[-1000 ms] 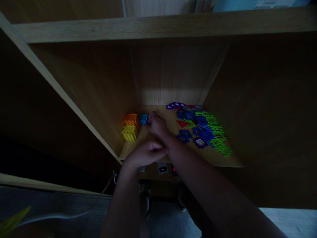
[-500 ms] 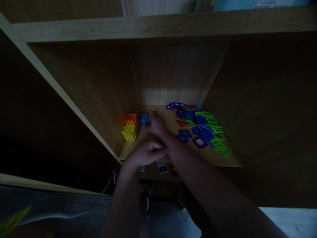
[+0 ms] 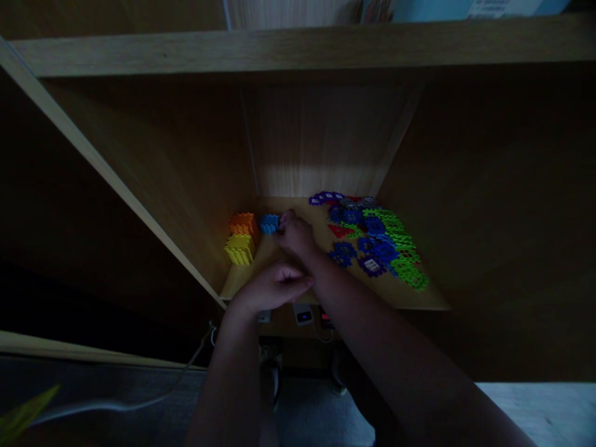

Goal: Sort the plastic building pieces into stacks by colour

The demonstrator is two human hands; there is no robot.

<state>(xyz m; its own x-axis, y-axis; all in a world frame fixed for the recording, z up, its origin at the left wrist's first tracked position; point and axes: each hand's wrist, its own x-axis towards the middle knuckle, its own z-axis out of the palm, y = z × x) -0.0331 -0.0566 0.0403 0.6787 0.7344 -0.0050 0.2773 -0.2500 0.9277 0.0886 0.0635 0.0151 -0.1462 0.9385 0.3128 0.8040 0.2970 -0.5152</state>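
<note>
My right hand (image 3: 297,234) reaches onto the wooden shelf, its fingers closed at the right end of a short stack of blue interlocking plastic tiles (image 3: 269,223). To the left of that stack stand an orange tile stack (image 3: 244,223) and, in front of it, a yellow tile stack (image 3: 240,249). My left hand (image 3: 275,287) is curled near the shelf's front edge, with its thumb by my right wrist. Whatever its fingers may hold is hidden. Loose dark blue tiles (image 3: 384,251) and green tiles (image 3: 410,273) lie spread to the right of my right arm.
Side walls and an upper shelf board (image 3: 279,53) frame the compartment. Purple tiles (image 3: 326,197) and a red triangular tile (image 3: 339,231) lie among the loose pieces. Below sits a white device (image 3: 303,315) with a lit display and a cable.
The blue stack stands slightly farther right of the orange stack, with a wider gap between them. My right hand stays at it. My left hand keeps its curled pose; the view has shifted slightly.
</note>
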